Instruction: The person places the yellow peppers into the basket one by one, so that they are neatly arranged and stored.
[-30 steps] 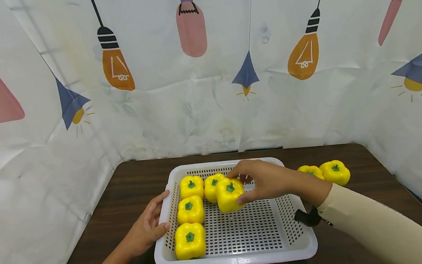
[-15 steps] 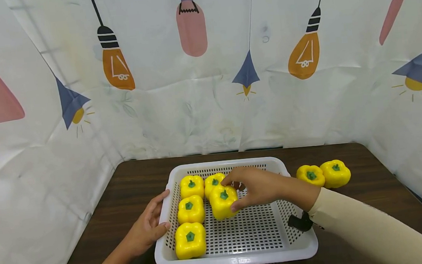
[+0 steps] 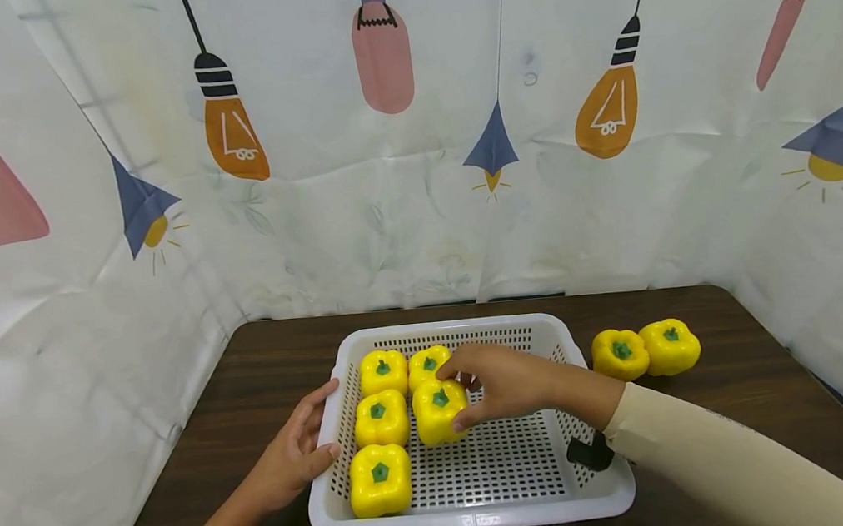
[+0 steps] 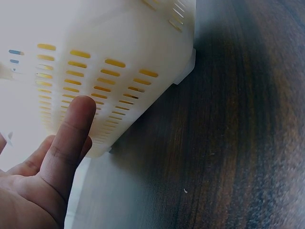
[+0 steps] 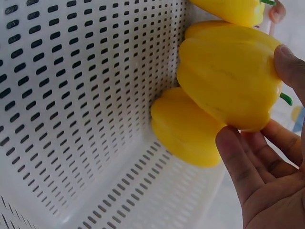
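Note:
My right hand (image 3: 503, 383) grips a yellow bell pepper (image 3: 437, 419) with a green stem, thumb on its near side and fingers on its far side. The pepper is inside the white perforated plastic basket (image 3: 474, 519), in front of one yellow pepper (image 3: 425, 366) and beside the left column. That column has three yellow peppers, the nearest pepper (image 3: 380, 482) at the front left corner. In the right wrist view, the gripped pepper (image 5: 228, 71) overlaps another pepper (image 5: 183, 131). My left hand (image 3: 296, 443) lies against the basket's left side, its fingers (image 4: 71, 138) extended along the slotted wall.
Two more yellow peppers stand side by side on the dark wooden table (image 3: 273, 368), right of the basket: a nearer pepper (image 3: 620, 354) and an outer pepper (image 3: 670, 347). A white patterned curtain (image 3: 327, 221) rises behind the table and along both sides.
My right hand has moved the pepper left, toward me and lower in the basket, up beside the left column. The left hand and basket have stayed in place.

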A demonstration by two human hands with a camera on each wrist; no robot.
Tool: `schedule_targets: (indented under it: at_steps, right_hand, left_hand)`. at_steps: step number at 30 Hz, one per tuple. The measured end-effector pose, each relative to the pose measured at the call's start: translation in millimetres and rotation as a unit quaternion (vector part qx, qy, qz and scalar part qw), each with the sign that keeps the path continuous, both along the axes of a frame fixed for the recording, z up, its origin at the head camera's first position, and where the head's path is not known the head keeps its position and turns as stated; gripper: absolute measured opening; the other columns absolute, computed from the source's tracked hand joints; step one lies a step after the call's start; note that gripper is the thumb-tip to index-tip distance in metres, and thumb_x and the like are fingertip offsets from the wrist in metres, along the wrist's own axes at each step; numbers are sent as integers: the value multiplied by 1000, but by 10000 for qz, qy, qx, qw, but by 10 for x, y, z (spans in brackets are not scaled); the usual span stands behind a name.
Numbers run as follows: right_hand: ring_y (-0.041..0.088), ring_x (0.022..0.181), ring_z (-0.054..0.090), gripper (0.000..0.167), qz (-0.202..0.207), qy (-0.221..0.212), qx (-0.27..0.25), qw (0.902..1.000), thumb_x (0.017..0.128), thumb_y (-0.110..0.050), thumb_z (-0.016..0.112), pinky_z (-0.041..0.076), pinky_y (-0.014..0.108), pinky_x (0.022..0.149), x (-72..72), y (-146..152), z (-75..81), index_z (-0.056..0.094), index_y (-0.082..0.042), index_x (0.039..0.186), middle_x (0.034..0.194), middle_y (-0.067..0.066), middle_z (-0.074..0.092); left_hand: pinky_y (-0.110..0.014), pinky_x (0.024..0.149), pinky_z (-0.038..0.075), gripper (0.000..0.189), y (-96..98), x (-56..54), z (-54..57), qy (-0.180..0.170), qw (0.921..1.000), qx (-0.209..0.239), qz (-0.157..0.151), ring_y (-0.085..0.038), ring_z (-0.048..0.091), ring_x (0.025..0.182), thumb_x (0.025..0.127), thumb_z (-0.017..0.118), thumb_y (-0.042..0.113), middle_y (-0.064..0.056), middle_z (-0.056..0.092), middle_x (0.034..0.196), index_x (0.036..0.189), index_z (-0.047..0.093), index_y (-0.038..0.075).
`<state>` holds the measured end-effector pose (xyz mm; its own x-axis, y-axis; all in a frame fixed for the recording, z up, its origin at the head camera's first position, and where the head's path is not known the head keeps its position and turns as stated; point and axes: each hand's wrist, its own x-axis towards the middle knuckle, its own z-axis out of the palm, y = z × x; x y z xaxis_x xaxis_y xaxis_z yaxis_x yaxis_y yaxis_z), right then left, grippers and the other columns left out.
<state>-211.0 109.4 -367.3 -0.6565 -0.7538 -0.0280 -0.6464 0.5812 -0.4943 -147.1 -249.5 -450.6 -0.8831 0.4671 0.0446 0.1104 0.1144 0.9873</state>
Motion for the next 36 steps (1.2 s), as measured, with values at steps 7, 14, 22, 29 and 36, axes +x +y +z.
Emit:
schedule_targets:
  at_steps: [7,14,22,29,36]
  right_hand:
    - [7,98,60,70,-149,-135,81,9998,79,-46,87,54,22,85,12,-57,-63,63,-14,137,121,-7,62]
    - [12,102,62,71,-332,-91,200,9992,77,-47,88,54,23,86,11,-113,-128,63,-15,136,118,-8,62]
    - [10,101,61,71,-366,117,264,9989,77,-48,88,54,23,86,26,-154,-157,64,-15,134,117,-9,61]
    - [9,99,60,70,-418,192,426,9980,76,-51,87,54,22,84,35,-185,-184,65,-16,133,121,-7,60]
    - [10,103,60,71,-387,302,559,9972,77,-53,86,54,26,90,38,-197,-212,65,-16,134,126,-5,60]
  left_hand:
    - [-48,82,61,83,3,12,4,-30,10000,-60,55,-14,63,117,98,60,5,-35,22,156,162,9,19]
    - [-49,82,61,83,3,11,-5,-48,10000,0,14,-14,63,117,98,59,4,-35,20,158,162,9,19]
    - [-49,82,61,83,8,15,3,-56,10000,61,-6,-14,63,117,98,59,3,-35,18,159,163,8,18]
    - [-48,83,61,83,13,11,10,-41,10000,53,-5,-14,62,118,98,59,3,-35,18,159,162,8,18]
    - [-49,82,61,82,16,1,25,48,9998,170,-122,-21,63,117,98,58,2,-39,25,151,162,7,14]
